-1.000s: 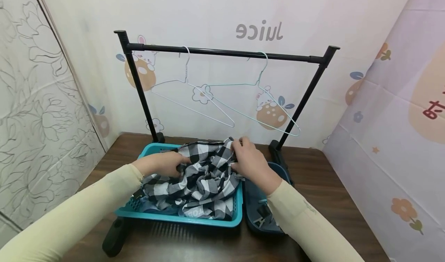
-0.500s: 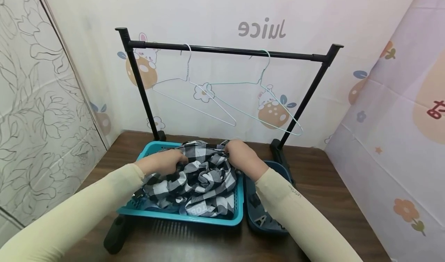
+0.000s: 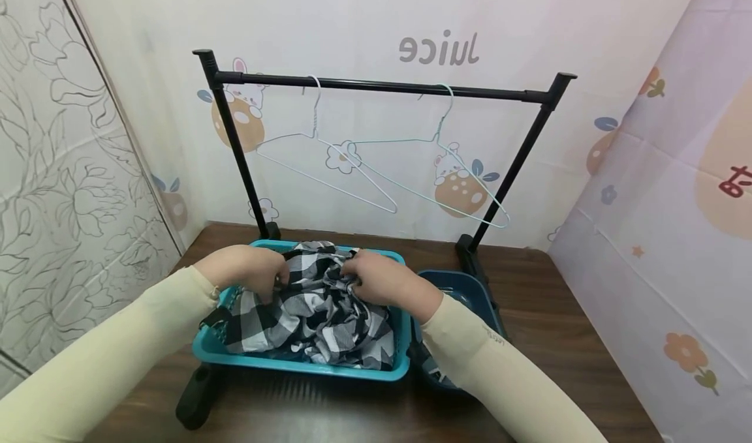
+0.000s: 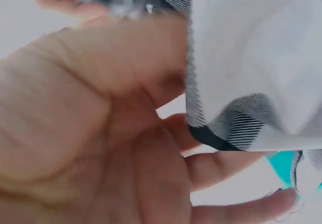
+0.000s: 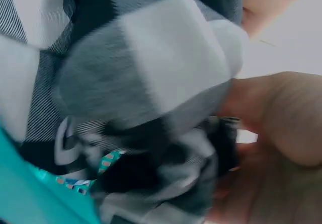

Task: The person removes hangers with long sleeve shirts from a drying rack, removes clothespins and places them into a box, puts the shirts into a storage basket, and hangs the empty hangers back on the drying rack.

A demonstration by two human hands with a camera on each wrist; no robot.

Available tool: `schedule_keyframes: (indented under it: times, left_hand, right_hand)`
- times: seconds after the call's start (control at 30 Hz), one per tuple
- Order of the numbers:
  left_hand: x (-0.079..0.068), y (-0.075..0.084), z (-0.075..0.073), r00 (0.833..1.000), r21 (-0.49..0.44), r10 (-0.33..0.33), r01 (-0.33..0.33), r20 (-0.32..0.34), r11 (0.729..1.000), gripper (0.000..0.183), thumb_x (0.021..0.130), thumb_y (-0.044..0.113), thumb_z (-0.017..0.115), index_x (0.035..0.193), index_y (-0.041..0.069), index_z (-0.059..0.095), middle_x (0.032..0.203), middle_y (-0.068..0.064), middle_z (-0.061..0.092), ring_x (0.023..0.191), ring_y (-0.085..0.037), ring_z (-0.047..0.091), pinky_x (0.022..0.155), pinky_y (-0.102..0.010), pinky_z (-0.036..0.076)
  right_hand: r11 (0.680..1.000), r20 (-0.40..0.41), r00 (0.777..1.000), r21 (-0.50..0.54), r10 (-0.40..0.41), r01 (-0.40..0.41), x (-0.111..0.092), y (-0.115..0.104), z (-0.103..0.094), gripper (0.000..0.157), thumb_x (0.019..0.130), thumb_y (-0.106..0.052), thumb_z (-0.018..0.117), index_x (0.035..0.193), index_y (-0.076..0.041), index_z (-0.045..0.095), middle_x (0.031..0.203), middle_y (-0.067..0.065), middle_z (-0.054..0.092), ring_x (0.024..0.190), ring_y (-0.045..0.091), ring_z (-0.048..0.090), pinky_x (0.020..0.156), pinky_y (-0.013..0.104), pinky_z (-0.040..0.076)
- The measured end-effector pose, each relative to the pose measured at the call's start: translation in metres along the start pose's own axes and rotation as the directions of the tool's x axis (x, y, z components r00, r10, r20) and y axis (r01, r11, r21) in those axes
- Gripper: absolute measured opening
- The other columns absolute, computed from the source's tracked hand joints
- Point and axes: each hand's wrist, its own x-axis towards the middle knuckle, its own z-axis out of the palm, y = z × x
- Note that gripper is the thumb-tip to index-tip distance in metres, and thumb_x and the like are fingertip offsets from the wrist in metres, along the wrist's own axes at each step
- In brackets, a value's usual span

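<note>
A crumpled black-and-white plaid shirt (image 3: 326, 312) fills much of the turquoise basket (image 3: 302, 368). At its left, my left hand (image 3: 249, 270) pinches the cloth between thumb and index finger. The left wrist view shows my left hand (image 4: 115, 118) with the other fingers spread below the fabric (image 4: 251, 48). My right hand (image 3: 384, 283) grips bunched cloth near the shirt's upper right. Close up in the right wrist view, folds of the shirt (image 5: 166, 58) hang from my right hand (image 5: 271, 128), with part of the fingers hidden behind them.
A black garment rack (image 3: 376, 86) stands behind the basket. From its bar hang a white wire hanger (image 3: 329, 180) and a mint-green wire hanger (image 3: 431, 198). To the basket's right, partly under my forearm, sits a dark blue basket (image 3: 464, 286) with clothing inside.
My right hand has moved left and taken hold of the cloth further in. My left hand has shifted left. The shirt has moved left, baring the turquoise basket's back right corner.
</note>
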Motion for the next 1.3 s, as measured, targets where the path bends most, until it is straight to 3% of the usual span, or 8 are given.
schedule_keyframes:
  times: [0.07, 0.17, 0.33, 0.5, 0.73, 1.03, 1.13, 1.3]
  left_hand:
    - [0.001, 0.002, 0.002, 1.0, -0.001, 0.025, -0.025, -0.018, 1.0, 0.033, 0.086, 0.03, 0.083, 0.115, 0.018, 0.073, 0.145, -0.01, 0.055, 0.125, -0.032, 0.056, 0.1, -0.05, 0.051]
    - [0.008, 0.003, 0.011, 0.995, 0.02, 0.09, -0.089, -0.053, 0.996, 0.049, 0.082, 0.05, 0.084, 0.12, 0.021, 0.073, 0.17, -0.013, 0.018, 0.152, -0.046, 0.021, 0.115, -0.069, 0.028]
    - [0.027, 0.002, 0.032, 0.993, -0.033, 0.117, -0.116, 0.016, 0.993, 0.068, 0.079, 0.055, 0.084, 0.134, 0.018, 0.068, 0.17, -0.007, 0.021, 0.155, -0.041, 0.019, 0.118, -0.065, 0.027]
    - [0.045, -0.003, 0.047, 0.992, -0.125, 0.05, -0.036, 0.119, 0.992, 0.093, 0.079, 0.055, 0.084, 0.153, 0.014, 0.047, 0.169, -0.007, 0.027, 0.155, -0.035, 0.023, 0.122, -0.057, 0.027]
    - [0.053, 0.003, 0.045, 0.998, -0.064, 0.001, 0.003, 0.067, 0.998, 0.09, 0.079, 0.046, 0.087, 0.153, 0.013, 0.047, 0.164, -0.01, 0.037, 0.151, -0.035, 0.033, 0.119, -0.055, 0.033]
    - [-0.002, 0.022, 0.027, 0.968, -0.03, 0.099, -0.108, -0.231, 0.994, 0.08, 0.095, 0.022, 0.073, 0.162, 0.025, 0.028, 0.164, -0.014, 0.033, 0.145, -0.039, 0.04, 0.109, -0.06, 0.044]
    - [-0.024, 0.035, 0.031, 0.956, -0.008, 0.128, -0.135, -0.262, 0.991, 0.069, 0.096, 0.026, 0.073, 0.157, 0.026, 0.04, 0.157, -0.015, 0.044, 0.139, -0.041, 0.047, 0.105, -0.063, 0.046]
    - [-0.036, 0.046, 0.047, 0.974, 0.029, 0.061, -0.056, -0.217, 0.998, 0.062, 0.088, 0.033, 0.082, 0.146, 0.027, 0.058, 0.151, -0.021, 0.049, 0.125, -0.043, 0.058, 0.098, -0.064, 0.05]
  right_hand:
    - [0.998, 0.093, 0.995, -0.068, 0.025, -0.019, -0.001, -0.005, 0.004, 0.046, 0.101, -0.014, 0.062, 0.147, -0.017, 0.057, 0.147, 0.011, 0.055, 0.132, 0.025, 0.054, 0.101, 0.041, 0.051]
    - [0.99, 0.198, 0.975, -0.116, 0.1, -0.078, 0.0, -0.008, 0.009, 0.055, 0.101, -0.019, 0.063, 0.154, -0.022, 0.047, 0.155, 0.01, 0.047, 0.141, 0.026, 0.047, 0.109, 0.043, 0.047]
    - [0.984, 0.29, 0.945, -0.137, 0.153, -0.118, 0.013, -0.011, 0.017, 0.058, 0.103, -0.02, 0.062, 0.157, -0.022, 0.041, 0.156, 0.008, 0.048, 0.143, 0.024, 0.046, 0.113, 0.043, 0.044]
    - [0.984, 0.368, 0.915, -0.13, 0.165, -0.125, 0.028, -0.009, 0.03, 0.057, 0.107, -0.012, 0.052, 0.16, -0.022, 0.035, 0.16, 0.006, 0.044, 0.148, 0.024, 0.04, 0.115, 0.042, 0.041]
    - [0.985, 0.406, 0.899, -0.121, 0.165, -0.126, 0.039, -0.002, 0.031, 0.058, 0.107, -0.012, 0.052, 0.16, -0.02, 0.033, 0.161, 0.008, 0.042, 0.148, 0.024, 0.04, 0.117, 0.044, 0.039]
    - [0.983, 0.176, 0.975, -0.147, 0.138, -0.112, -0.007, -0.011, -0.007, 0.065, 0.099, -0.034, 0.07, 0.157, -0.028, 0.041, 0.158, 0.007, 0.045, 0.139, 0.025, 0.05, 0.108, 0.048, 0.048]
    - [0.992, 0.156, 0.984, -0.105, 0.082, -0.065, -0.027, -0.02, -0.01, 0.07, 0.092, -0.04, 0.077, 0.154, -0.034, 0.045, 0.156, 0.007, 0.045, 0.131, 0.025, 0.056, 0.101, 0.05, 0.053]
    - [0.99, 0.226, 0.972, -0.134, 0.069, -0.039, -0.035, -0.035, 0.002, 0.07, 0.084, -0.034, 0.086, 0.146, -0.041, 0.055, 0.146, 0.006, 0.052, 0.108, 0.021, 0.062, 0.085, 0.043, 0.059]
